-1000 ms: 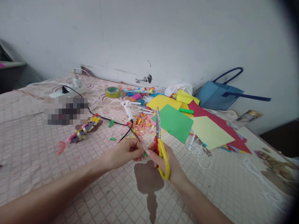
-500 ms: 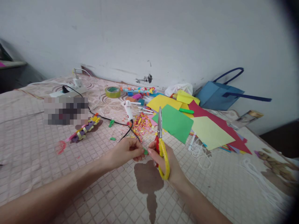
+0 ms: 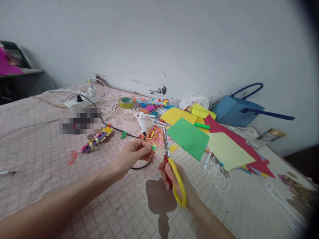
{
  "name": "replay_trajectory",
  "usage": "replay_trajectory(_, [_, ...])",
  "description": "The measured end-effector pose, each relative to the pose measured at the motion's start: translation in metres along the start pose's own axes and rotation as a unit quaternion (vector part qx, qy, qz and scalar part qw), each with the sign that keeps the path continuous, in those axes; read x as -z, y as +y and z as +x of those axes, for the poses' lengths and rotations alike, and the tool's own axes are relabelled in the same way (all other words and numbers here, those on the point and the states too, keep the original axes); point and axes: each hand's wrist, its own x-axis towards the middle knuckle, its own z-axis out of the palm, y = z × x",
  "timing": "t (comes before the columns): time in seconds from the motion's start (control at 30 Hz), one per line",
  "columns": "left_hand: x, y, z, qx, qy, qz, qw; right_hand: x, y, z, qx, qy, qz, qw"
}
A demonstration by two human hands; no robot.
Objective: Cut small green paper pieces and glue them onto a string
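Between the fingertips of my left hand (image 3: 136, 154) is a small green piece (image 3: 153, 147). My right hand (image 3: 176, 179) grips scissors with yellow and red handles (image 3: 179, 186), their blades pointing up and away. The blades stand apart from the green piece. Beyond my hands lie a white glue gun (image 3: 141, 122) and a heap of colourful scraps (image 3: 155, 134). A green clip-like piece (image 3: 123, 134) rests left of the glue gun. Farther left lies a decorated purple and yellow strip (image 3: 97, 141).
A green sheet (image 3: 188, 138), a pale yellow sheet (image 3: 229, 151) and a red sheet (image 3: 249, 151) lie at the right, near white string (image 3: 216, 171). A blue bag (image 3: 238, 110) stands by the wall. Behind are a tape roll (image 3: 126, 102) and a power strip (image 3: 82, 99).
My hands have moved apart, the left one lifting the green piece slightly. The scissors have tilted left and shifted lower. The whole view has shifted a little.
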Motion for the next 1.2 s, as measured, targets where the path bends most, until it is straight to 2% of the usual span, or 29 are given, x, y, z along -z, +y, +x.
replay_trajectory(0.17, [0.002, 0.007, 0.001, -0.056, 0.045, -0.032, 0.997, -0.005, -0.007, -0.005, 0.033, -0.032, -0.088, 0.995])
replay_trajectory(0.33, [0.002, 0.006, 0.002, -0.092, 0.074, -0.047, 0.992, -0.007, -0.018, -0.010, 0.029, -0.043, -0.134, 0.990])
replay_trajectory(0.5, [0.002, 0.004, 0.002, -0.100, 0.080, -0.070, 0.989, -0.007, -0.015, -0.009, 0.053, -0.040, -0.170, 0.983])
replay_trajectory(0.77, [0.000, 0.001, 0.002, -0.103, 0.074, -0.108, 0.986, -0.004, -0.007, -0.006, 0.054, -0.041, -0.196, 0.978])
replay_trajectory(1.2, [0.000, 0.002, 0.001, -0.094, 0.081, -0.109, 0.986, -0.007, -0.014, -0.007, 0.009, -0.031, -0.161, 0.986])
